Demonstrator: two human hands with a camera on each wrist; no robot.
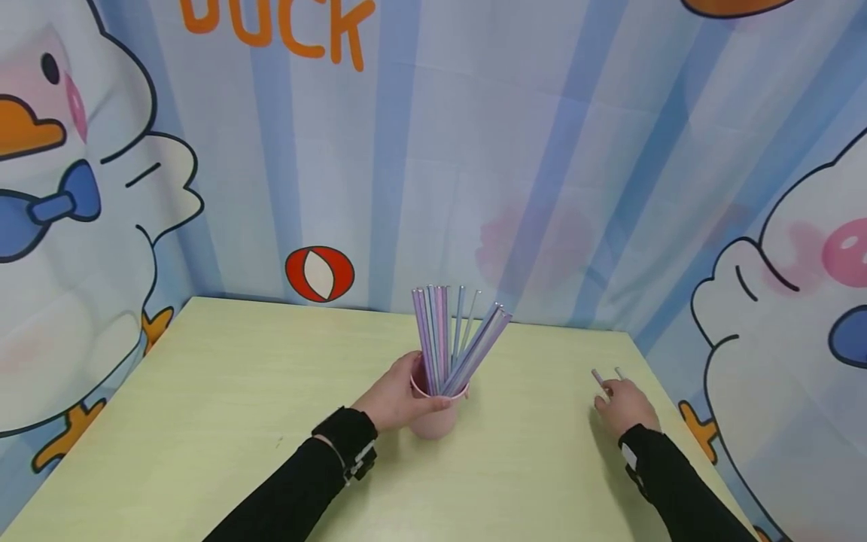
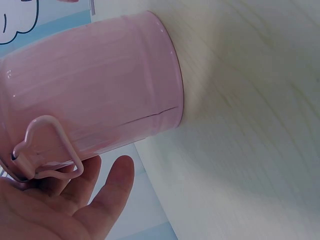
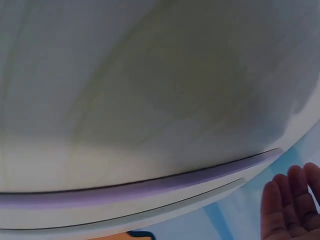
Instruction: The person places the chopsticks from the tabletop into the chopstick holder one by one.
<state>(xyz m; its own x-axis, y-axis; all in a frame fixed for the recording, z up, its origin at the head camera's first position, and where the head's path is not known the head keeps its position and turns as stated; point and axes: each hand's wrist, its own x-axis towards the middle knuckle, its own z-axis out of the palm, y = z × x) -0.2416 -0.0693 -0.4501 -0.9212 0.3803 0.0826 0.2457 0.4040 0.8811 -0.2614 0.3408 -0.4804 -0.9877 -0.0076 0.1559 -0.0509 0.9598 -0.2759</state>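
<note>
A small pink bucket (image 1: 433, 426) stands on the table, filled with several purple, blue and pale straws (image 1: 440, 339), some leaning right. My left hand (image 1: 396, 397) grips the bucket by its upper side, thumb across the front near the rim. The left wrist view shows the bucket's side and its heart-shaped wire handle (image 2: 75, 160), with fingers beside it. Far to the right, my right hand (image 1: 628, 410) hovers over two straws lying on the table, one purple (image 3: 150, 189) and one pale (image 3: 150, 215). Its fingers are fairly straight and appear apart from the straws in the right wrist view.
The pale yellow table (image 1: 237, 361) ends at a blue striped curtain (image 1: 440, 150) with cartoon ducks. The table's right edge (image 1: 667, 384) runs close beside my right hand.
</note>
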